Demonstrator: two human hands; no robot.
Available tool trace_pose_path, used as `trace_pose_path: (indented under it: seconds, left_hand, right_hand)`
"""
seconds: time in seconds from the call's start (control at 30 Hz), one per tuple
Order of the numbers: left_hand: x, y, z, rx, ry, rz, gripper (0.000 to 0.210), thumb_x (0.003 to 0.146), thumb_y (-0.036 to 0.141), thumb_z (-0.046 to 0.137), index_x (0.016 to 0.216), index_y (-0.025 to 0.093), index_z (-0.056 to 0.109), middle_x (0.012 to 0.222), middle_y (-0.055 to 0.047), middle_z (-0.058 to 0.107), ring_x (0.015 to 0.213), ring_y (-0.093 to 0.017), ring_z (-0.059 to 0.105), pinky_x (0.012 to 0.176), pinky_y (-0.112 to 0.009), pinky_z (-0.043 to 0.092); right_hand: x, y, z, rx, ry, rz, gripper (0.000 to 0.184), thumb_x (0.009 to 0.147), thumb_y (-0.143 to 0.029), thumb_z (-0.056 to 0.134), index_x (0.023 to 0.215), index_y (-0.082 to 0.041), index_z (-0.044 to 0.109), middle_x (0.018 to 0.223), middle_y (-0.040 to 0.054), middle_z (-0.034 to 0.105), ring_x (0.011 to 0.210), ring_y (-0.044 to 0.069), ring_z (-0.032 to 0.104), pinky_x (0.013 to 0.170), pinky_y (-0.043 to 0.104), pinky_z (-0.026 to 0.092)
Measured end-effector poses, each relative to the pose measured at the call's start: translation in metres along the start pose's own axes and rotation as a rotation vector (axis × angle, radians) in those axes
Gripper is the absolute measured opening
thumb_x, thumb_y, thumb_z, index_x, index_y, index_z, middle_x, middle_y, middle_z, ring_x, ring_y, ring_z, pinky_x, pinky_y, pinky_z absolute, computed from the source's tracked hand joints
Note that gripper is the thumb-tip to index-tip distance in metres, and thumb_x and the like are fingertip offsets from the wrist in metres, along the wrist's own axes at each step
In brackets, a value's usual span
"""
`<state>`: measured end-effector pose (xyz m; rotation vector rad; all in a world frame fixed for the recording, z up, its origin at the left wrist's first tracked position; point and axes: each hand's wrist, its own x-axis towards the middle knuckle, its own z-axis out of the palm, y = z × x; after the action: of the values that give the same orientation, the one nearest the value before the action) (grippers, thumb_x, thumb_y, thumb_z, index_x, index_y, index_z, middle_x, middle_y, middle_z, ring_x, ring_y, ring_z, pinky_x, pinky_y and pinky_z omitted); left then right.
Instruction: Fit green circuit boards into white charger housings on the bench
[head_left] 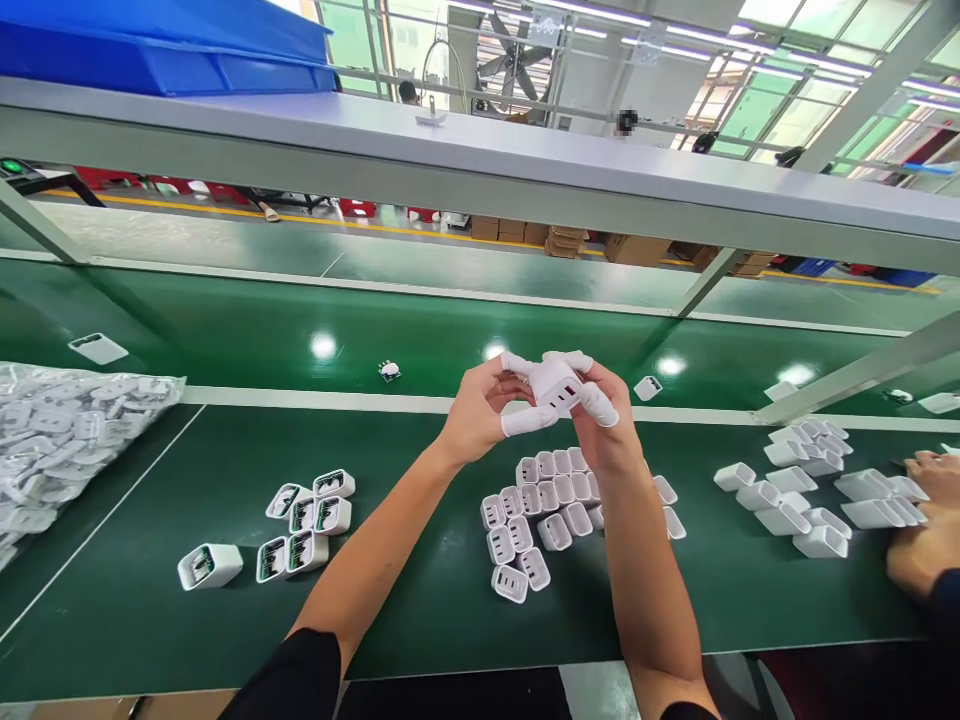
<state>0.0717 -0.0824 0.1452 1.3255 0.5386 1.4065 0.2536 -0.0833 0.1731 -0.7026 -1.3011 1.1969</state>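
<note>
Between my two hands, above the green work surface, is a white charger (556, 386) whose port face, with several dark slots and one reddish one, tilts toward me. My left hand (495, 400) grips it from the left with fingertips in white finger cots. From the right, my right hand (604, 405) pinches it, thumb along its side, also in white cots. Below the hands stand rows of white chargers with slotted faces (517, 535), partly hidden by my right forearm. To the left sits a group of open white housings (306, 550) with circuit boards visible inside.
A clear plastic bag of white parts (67, 430) lies far left. More white housings (784, 505) stand at right, near another person's hand (934, 480). Beyond a pale rail, a green belt (420, 330) carries small parts. A shelf (480, 150) with a blue bin (165, 50) spans above.
</note>
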Motion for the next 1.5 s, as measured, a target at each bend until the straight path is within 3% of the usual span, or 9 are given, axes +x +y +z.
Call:
trace_pose_path:
  seconds: [0.2, 0.37, 0.53, 0.67, 1.07, 1.23, 1.37, 1.43, 1.5]
  left_hand:
    - [-0.005, -0.018, 0.021, -0.146, 0.115, 0.006, 0.061, 0.061, 0.042, 0.114, 0.105, 0.021, 0.077, 0.097, -0.003, 0.083, 0.086, -0.021, 0.083, 0.079, -0.033, 0.070]
    - [-0.011, -0.027, 0.032, -0.159, 0.204, -0.009, 0.061, 0.064, 0.052, 0.111, 0.104, 0.020, 0.078, 0.096, -0.004, 0.081, 0.090, -0.022, 0.083, 0.083, -0.035, 0.070]
    - [-0.015, -0.030, 0.040, -0.180, 0.283, 0.025, 0.060, 0.063, 0.055, 0.112, 0.097, 0.021, 0.076, 0.087, -0.001, 0.077, 0.082, -0.017, 0.079, 0.072, -0.027, 0.063]
    - [-0.014, -0.028, 0.045, -0.195, 0.293, 0.015, 0.064, 0.060, 0.059, 0.112, 0.096, 0.021, 0.076, 0.088, -0.001, 0.077, 0.080, -0.017, 0.077, 0.072, -0.028, 0.063]
    - [-0.007, -0.028, 0.043, -0.258, 0.320, -0.070, 0.061, 0.061, 0.049, 0.114, 0.103, 0.020, 0.081, 0.100, -0.006, 0.085, 0.093, -0.025, 0.085, 0.098, -0.043, 0.069]
    - [-0.010, -0.036, 0.042, -0.281, 0.336, -0.049, 0.056, 0.063, 0.051, 0.113, 0.096, 0.022, 0.079, 0.092, -0.002, 0.081, 0.091, -0.021, 0.083, 0.093, -0.036, 0.069]
    - [-0.009, -0.046, 0.039, -0.238, 0.256, 0.016, 0.066, 0.063, 0.057, 0.112, 0.110, 0.024, 0.079, 0.103, -0.004, 0.084, 0.097, -0.022, 0.084, 0.095, -0.037, 0.068]
    - [0.006, -0.053, 0.028, -0.157, 0.237, 0.027, 0.070, 0.078, 0.074, 0.098, 0.121, 0.023, 0.077, 0.112, -0.008, 0.085, 0.103, -0.025, 0.085, 0.099, -0.041, 0.068]
    - [0.034, -0.057, 0.004, 0.022, 0.295, -0.017, 0.071, 0.101, 0.086, 0.063, 0.128, 0.022, 0.072, 0.119, -0.012, 0.084, 0.105, -0.028, 0.085, 0.100, -0.045, 0.067]
  right_hand:
    - [0.002, 0.000, 0.002, 0.014, 0.057, 0.010, 0.053, 0.070, -0.073, 0.098, 0.082, -0.024, 0.079, 0.087, 0.0029, 0.072, 0.080, 0.021, 0.063, 0.066, 0.034, 0.052]
    - [0.003, 0.000, 0.010, 0.039, 0.101, 0.011, 0.045, 0.070, -0.061, 0.099, 0.075, -0.024, 0.073, 0.081, 0.0008, 0.068, 0.072, 0.016, 0.056, 0.058, 0.031, 0.046]
    - [0.004, 0.000, 0.013, 0.078, 0.067, 0.074, 0.046, 0.068, -0.061, 0.099, 0.074, -0.024, 0.073, 0.077, -0.0012, 0.066, 0.057, 0.012, 0.047, 0.053, 0.032, 0.046]
    - [0.004, 0.003, 0.008, 0.092, 0.065, 0.071, 0.044, 0.069, -0.060, 0.099, 0.076, -0.024, 0.075, 0.076, -0.0013, 0.065, 0.059, 0.012, 0.048, 0.054, 0.032, 0.046]
    - [0.009, 0.007, -0.002, -0.036, 0.064, 0.024, 0.040, 0.078, -0.062, 0.094, 0.087, -0.024, 0.083, 0.091, 0.0037, 0.076, 0.081, 0.019, 0.063, 0.066, 0.033, 0.054]
    - [0.010, 0.014, 0.002, -0.061, 0.075, 0.001, 0.044, 0.079, -0.064, 0.094, 0.080, -0.023, 0.077, 0.080, 0.0011, 0.071, 0.067, 0.016, 0.056, 0.058, 0.032, 0.049]
    - [0.010, 0.017, -0.004, -0.106, 0.117, -0.098, 0.037, 0.082, -0.058, 0.094, 0.082, -0.025, 0.078, 0.087, 0.0018, 0.075, 0.077, 0.019, 0.065, 0.070, 0.034, 0.055]
    - [0.012, 0.017, -0.011, -0.140, 0.193, -0.175, 0.035, 0.082, -0.056, 0.095, 0.083, -0.025, 0.078, 0.089, 0.0018, 0.076, 0.083, 0.021, 0.069, 0.079, 0.037, 0.059]
    - [0.014, 0.016, -0.018, -0.162, 0.279, -0.234, 0.033, 0.079, -0.053, 0.096, 0.084, -0.025, 0.079, 0.087, 0.0017, 0.076, 0.083, 0.022, 0.071, 0.082, 0.040, 0.061]
